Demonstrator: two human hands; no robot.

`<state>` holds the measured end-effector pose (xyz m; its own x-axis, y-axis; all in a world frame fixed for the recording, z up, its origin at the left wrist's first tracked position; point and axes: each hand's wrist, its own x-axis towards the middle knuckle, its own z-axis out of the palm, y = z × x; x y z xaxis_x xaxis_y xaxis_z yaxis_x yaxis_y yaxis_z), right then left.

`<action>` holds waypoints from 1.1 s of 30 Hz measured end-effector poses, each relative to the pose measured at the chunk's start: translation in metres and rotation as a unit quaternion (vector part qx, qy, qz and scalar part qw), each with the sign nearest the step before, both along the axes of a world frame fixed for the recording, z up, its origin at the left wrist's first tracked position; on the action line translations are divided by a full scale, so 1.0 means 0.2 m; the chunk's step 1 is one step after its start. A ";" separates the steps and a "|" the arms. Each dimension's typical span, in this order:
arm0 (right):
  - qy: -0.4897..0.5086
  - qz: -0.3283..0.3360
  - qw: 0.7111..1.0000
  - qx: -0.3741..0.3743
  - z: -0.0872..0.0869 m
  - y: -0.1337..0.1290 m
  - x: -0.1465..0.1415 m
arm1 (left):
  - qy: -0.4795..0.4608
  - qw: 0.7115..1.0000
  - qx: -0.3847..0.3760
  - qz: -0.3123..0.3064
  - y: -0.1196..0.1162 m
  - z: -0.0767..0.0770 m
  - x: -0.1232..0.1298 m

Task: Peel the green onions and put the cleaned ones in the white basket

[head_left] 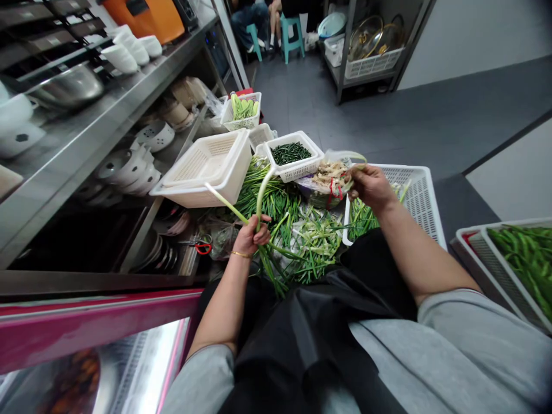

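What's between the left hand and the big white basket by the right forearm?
In the head view, a loose heap of green stalks and leaves fills the stretch from the left hand to the white basket.

Two pale-stemmed green onions [259,199], leaves drooping, in left grip [254,234], whitish strip [354,154] in right grip [371,187].

A black apron [297,345] covers a grey short-sleeved top [401,356], and a gold-coloured bracelet [240,254] circles the left wrist [238,261]
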<state>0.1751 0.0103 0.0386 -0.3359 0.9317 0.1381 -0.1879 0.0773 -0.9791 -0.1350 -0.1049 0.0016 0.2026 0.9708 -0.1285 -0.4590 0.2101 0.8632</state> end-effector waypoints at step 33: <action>-0.470 0.079 0.791 -0.385 -1.51 0.49 -1.34 | 0.090 0.964 -0.246 0.046 0.26 -0.32 -0.50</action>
